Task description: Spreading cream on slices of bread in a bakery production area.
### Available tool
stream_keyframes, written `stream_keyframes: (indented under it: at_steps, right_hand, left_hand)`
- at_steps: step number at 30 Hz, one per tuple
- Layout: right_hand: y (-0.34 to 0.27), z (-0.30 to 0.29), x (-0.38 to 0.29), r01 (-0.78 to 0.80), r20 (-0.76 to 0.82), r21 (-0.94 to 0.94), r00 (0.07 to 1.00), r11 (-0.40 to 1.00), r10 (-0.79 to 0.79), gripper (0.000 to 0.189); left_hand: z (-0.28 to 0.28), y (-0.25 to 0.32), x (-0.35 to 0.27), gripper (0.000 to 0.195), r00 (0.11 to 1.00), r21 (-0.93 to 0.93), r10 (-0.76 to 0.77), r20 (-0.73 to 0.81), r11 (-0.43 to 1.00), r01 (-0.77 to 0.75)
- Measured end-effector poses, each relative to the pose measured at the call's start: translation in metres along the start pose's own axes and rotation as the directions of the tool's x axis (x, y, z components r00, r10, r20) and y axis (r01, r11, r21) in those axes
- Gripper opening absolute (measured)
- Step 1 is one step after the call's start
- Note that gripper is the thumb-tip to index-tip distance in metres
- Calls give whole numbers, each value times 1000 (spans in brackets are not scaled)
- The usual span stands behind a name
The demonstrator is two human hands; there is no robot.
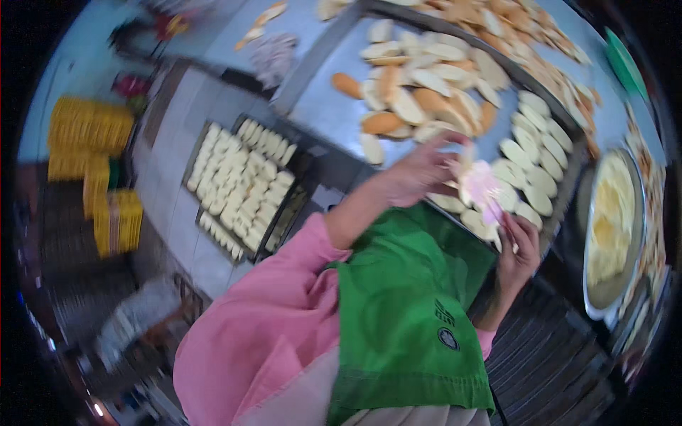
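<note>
My left hand pinches a pale oval slice of bread above the near edge of a large metal tray. My right hand grips the thin handle of a pink spreading tool, perhaps a spatula or brush; blur hides its exact shape. The pink head overlaps the bread by my left fingers. Cut slices lie cut face up in rows along the tray's right side. A loose heap of bread halves, some brown crust up, fills the tray's middle.
An oval metal basin of pale yellow cream stands at right. More bread pieces lie beyond the tray, near a green basket. Stacked trays of pale pieces stand low at left; yellow crates sit farther off. A crumpled cloth lies beside the tray.
</note>
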State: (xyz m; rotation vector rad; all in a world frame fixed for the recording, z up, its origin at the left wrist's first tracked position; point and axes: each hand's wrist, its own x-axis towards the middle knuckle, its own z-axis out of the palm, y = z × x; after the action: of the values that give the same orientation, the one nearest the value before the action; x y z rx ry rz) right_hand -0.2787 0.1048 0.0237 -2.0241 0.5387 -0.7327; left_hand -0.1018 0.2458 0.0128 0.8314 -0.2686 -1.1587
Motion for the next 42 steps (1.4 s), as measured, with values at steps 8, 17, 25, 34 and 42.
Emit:
stream_keyframes:
  at_steps: [8,17,25,34,42]
  right_hand:
    - [5,11,6,-29,26,-138,999,990,33,28]
    - [28,-10,6,-19,-41,-267,999,963,9,25]
    - [15,-52,1,-157,-263,-231,960,960,93,25]
    - [22,-76,-21,-198,-348,-195,930,961,121,24]
    - [21,-73,-20,-216,-443,-83,882,973,159,24]
  left_hand:
    - [9,-6,-12,40,995,-60,-57,85,996,62]
    - [7,-7,-14,46,949,-119,-80,304,985,121]
    - [-26,26,17,45,992,285,92,81,952,-111]
    - [-12,36,73,34,991,744,30,131,657,-118]
    - [-42,38,93,33,979,909,107,173,365,-201]
